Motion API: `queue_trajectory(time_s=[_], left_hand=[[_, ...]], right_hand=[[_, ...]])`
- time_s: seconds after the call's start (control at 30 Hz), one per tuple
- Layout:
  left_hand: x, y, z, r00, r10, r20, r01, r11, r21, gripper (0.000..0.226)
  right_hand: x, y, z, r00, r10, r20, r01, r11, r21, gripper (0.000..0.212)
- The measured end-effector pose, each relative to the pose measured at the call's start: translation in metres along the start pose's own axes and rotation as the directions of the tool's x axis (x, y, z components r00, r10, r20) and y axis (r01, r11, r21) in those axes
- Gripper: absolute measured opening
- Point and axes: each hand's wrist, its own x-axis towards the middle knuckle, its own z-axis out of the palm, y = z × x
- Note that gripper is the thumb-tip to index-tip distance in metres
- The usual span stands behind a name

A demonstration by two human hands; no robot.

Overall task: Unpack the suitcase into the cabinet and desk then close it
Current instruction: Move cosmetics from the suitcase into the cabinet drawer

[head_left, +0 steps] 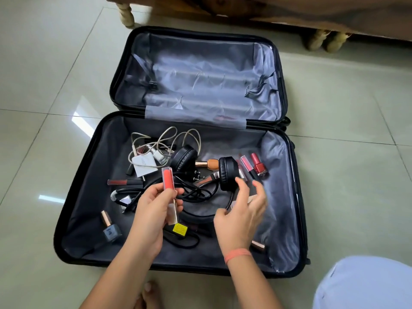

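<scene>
Suitcase (89,186) lies open on glossy tile floor (33,85), crinkly grey lining inside. Left grip (151,210) pinches slim red gloss tube (168,180) w/ gold cap. Right grip (240,215) blurred, fingers loose & spread, over padded black headphones (227,172) in suitcase.

Glossy pale tiled floor (347,103) (window glare); wooden furniture (245,10), turned legs behind.

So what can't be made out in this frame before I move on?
- Right hand: its grip is motion-blurred in the head view; whether it holds the headphones is unclear.
- Yellow label: print too small to read.
- Rose-gold cap: the rest hidden behind the right wrist.
- Wooden furniture: cut off by the top edge.
- Lip gloss tube: partly covered by the left hand.
</scene>
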Motion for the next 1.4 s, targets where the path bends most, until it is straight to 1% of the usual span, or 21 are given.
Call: queue_trajectory(time_s=[0.07,0.1,0.17,0.23,0.27,0.37,0.47,0.53,0.6,0.67,0.73,0.87,0.93,1.07,1.13,1.2,1.23,1.3,1.33,1.37,1.4], left_hand=[[0.002,0.000,0.002,1.000,-0.001,0.002,0.001,1.000,-0.002,0.017],[0.003,0.001,0.003,1.000,0.003,0.005,-0.003,1.000,0.001,0.016],[0.005,0.003,0.008,1.000,0.011,0.016,-0.011,1.000,0.006,0.015],[0.006,0.001,0.012,0.999,0.005,0.031,-0.005,1.000,0.009,0.016],[0.006,0.000,0.014,0.999,-0.001,0.041,0.001,1.000,0.017,0.016],[0.007,0.000,0.017,0.997,-0.006,0.072,0.004,0.999,0.034,0.016],[0.009,0.000,0.019,0.997,-0.006,0.074,0.005,1.000,0.010,0.015],[0.009,-0.001,0.021,0.996,-0.016,0.087,0.017,1.000,-0.008,0.014],[0.009,0.000,0.026,0.994,-0.018,0.112,0.020,1.000,-0.013,0.014],[0.010,0.000,0.030,0.991,-0.021,0.133,0.023,1.000,-0.016,0.014],[0.010,-0.003,0.031,0.989,-0.034,0.142,0.036,0.999,-0.011,0.015],[0.011,-0.007,0.028,0.991,-0.038,0.130,0.037,0.999,0.013,0.014],[0.012,-0.007,0.030,0.989,-0.042,0.138,0.040,0.999,0.016,0.013],[0.016,-0.010,0.033,0.984,-0.041,0.173,0.036,0.999,0.029,0.012],[0.018,-0.013,0.033,0.983,-0.055,0.175,0.054,0.998,0.012,0.009],[0.019,-0.014,0.037,0.978,-0.092,0.190,0.100,0.994,-0.036,0.005],[0.019,-0.015,0.040,0.972,-0.109,0.207,0.123,0.991,-0.060,0.004],[0.020,-0.014,0.047,0.957,-0.131,0.257,0.164,0.980,-0.110,0.007],[0.020,-0.013,0.051,0.951,-0.132,0.281,0.176,0.974,-0.140,0.013],[0.019,-0.012,0.055,0.948,-0.120,0.293,0.174,0.970,-0.167,0.019],[0.019,-0.011,0.058,0.952,-0.104,0.289,0.164,0.967,-0.193,0.022]], right_hand=[[0.024,-0.010,-0.008,0.995,-0.090,-0.036,0.092,0.992,0.082,0.072],[0.042,-0.015,-0.009,0.987,-0.158,0.018,0.156,0.985,0.068,0.068],[0.078,-0.022,-0.007,0.916,-0.227,0.330,0.250,0.968,-0.029,0.065],[0.102,-0.023,-0.003,0.770,-0.157,0.618,0.307,0.941,-0.143,0.056],[0.109,-0.021,-0.005,0.726,-0.121,0.676,0.328,0.926,-0.186,0.049],[0.121,-0.017,-0.023,0.706,-0.055,0.706,0.369,0.880,-0.301,0.034],[0.119,-0.011,-0.024,0.621,0.054,0.782,0.353,0.872,-0.340,0.024],[0.108,-0.008,-0.012,0.706,0.000,0.708,0.323,0.890,-0.322,0.014],[0.100,-0.004,0.002,0.801,-0.072,0.594,0.292,0.913,-0.284,0.020],[0.099,0.001,0.013,0.829,-0.092,0.552,0.271,0.929,-0.252,0.025],[0.098,0.006,0.024,0.799,-0.063,0.598,0.273,0.924,-0.267,0.026],[0.096,0.008,0.035,0.708,-0.098,0.700,0.438,0.838,-0.325,0.027],[0.100,0.007,0.029,0.688,-0.095,0.720,0.456,0.828,-0.327,0.033],[0.116,-0.001,-0.013,0.675,-0.004,0.738,0.271,0.931,-0.243,0.033],[0.118,-0.002,-0.037,0.733,0.032,0.679,0.120,0.977,-0.176,0.024],[0.108,-0.002,-0.051,0.828,0.091,0.554,-0.118,0.993,0.014,0.019],[0.100,-0.002,-0.052,0.853,0.127,0.506,-0.248,0.952,0.178,0.018],[0.084,-0.012,-0.050,0.853,0.181,0.490,-0.428,0.779,0.458,0.016],[0.074,-0.018,-0.046,0.844,0.184,0.504,-0.459,0.733,0.502,0.018],[0.066,-0.022,-0.043,0.848,0.151,0.508,-0.422,0.773,0.474,0.022],[0.060,-0.024,-0.041,0.860,0.084,0.503,-0.296,0.885,0.359,0.027]])
